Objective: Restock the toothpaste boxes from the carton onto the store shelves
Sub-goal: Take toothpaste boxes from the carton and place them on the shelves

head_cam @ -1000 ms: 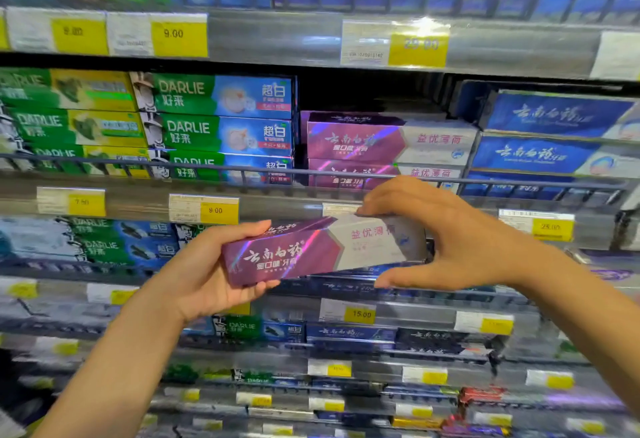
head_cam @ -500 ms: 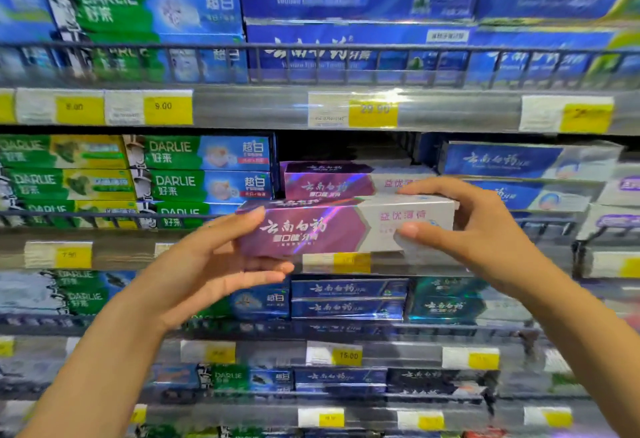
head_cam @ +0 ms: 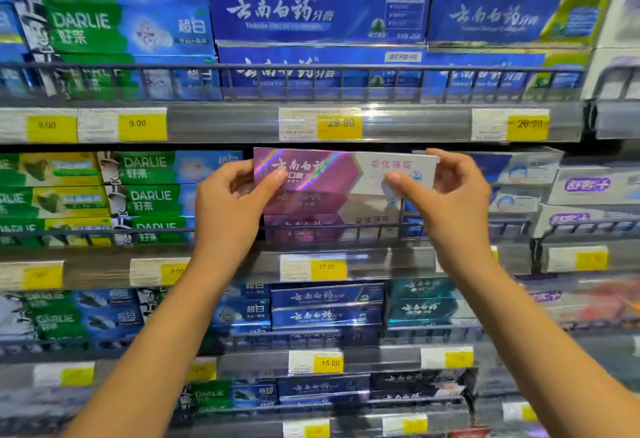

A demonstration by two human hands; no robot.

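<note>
At the left of the frame, green Darlie boxes (head_cam: 149, 195) lie stacked on the middle shelf, just beside the stocking slot.

The left hand (head_cam: 228, 202) pinches the left end of the purple toothpaste box (head_cam: 332, 169): the thumb lies on the front face, the fingers go behind the end.

The purple toothpaste box is held level at centre frame, in the slot directly under the price strip (head_cam: 415, 124) of the shelf above. It sits above a stack of matching purple boxes (head_cam: 308, 210). Whether it touches that stack cannot be told, since the view is blurred there.

A wire rail (head_cam: 346, 228) crosses the front of the shelf, below the held box and across the lower stacked boxes.

The right hand (head_cam: 450, 195) pinches the white right end, thumb on the front face, fingers curled over the top edge.

To the right, blue-and-white boxes (head_cam: 519, 174) stand just beside the slot, partly hidden by the right hand.
</note>
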